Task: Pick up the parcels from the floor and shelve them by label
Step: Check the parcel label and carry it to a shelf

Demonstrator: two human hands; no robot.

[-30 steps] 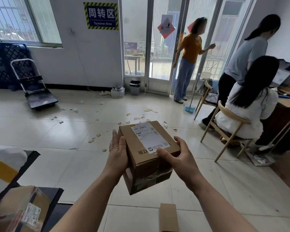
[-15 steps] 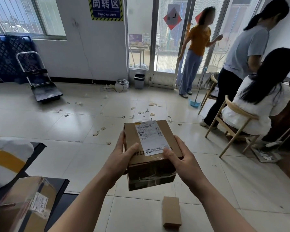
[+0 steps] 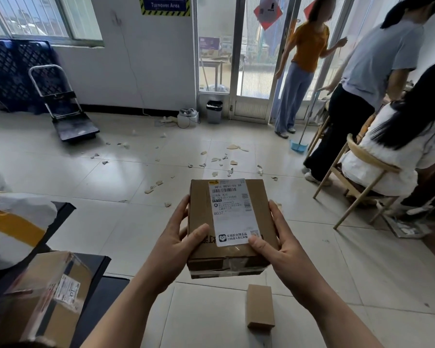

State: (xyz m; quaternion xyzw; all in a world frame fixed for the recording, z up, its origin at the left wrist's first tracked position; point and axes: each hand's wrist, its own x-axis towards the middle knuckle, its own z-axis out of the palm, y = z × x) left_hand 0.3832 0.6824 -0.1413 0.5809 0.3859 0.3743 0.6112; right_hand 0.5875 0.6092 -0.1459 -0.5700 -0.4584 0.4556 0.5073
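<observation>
Both hands, left hand [image 3: 172,243] and right hand [image 3: 278,243], hold the cardboard parcel [image 3: 230,228] mid-frame, white label [image 3: 232,212] facing up.

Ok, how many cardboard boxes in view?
3: labelled box between left hand and right hand; small plain box on floor below; taped box lower left. Others may be hidden.

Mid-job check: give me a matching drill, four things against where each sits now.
1 brown cardboard parcel with white label
2 small plain cardboard box
3 white-and-yellow plastic mailer
4 grey waste bin

a by the glass door
b on the floor, nearest the camera
c between left hand and right hand
d on the black surface, far left

Pairs: 1-c, 2-b, 3-d, 4-a
</observation>
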